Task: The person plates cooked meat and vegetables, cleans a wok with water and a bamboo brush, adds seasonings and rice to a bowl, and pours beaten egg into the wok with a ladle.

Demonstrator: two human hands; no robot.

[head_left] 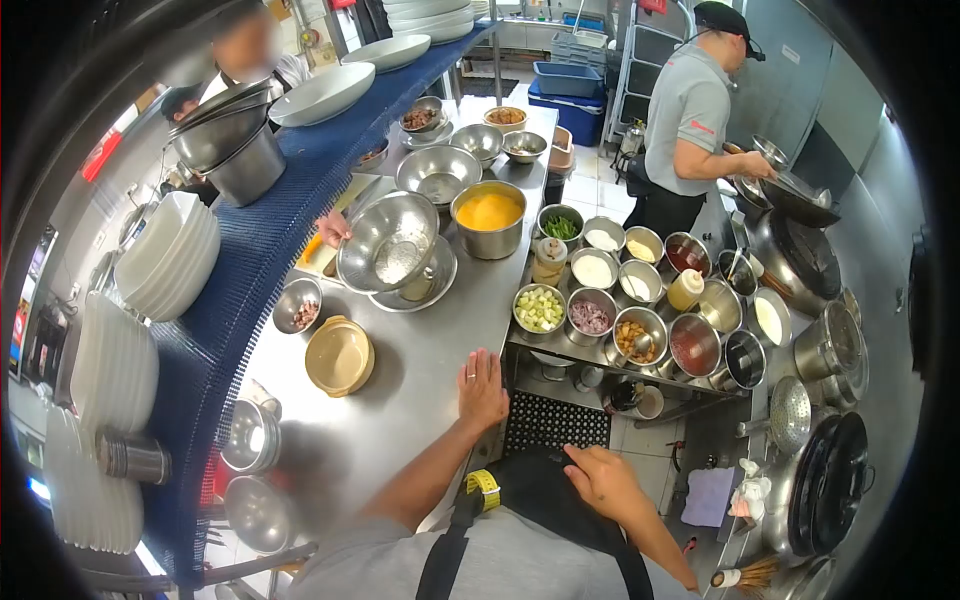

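Note:
My left hand (484,392) lies flat on the steel counter (420,360) near its right edge, fingers stretched out, holding nothing. My right hand (603,480) hangs in front of the dark apron (530,490), its fingers partly curled; whether anything is under them is hidden. To the left of my left hand stands an empty tan bowl (340,356). Beyond it, another person's hand (333,228) touches the rim of a large steel bowl (388,242). A steel pot (489,220) of yellow liquid stands further back.
Steel containers of ingredients (590,312) fill the lower counter ahead on the right. A co-worker (690,120) handles a pan (798,200) at the back right. The blue-lined shelf (250,260) with stacked white dishes (170,255) runs along the left.

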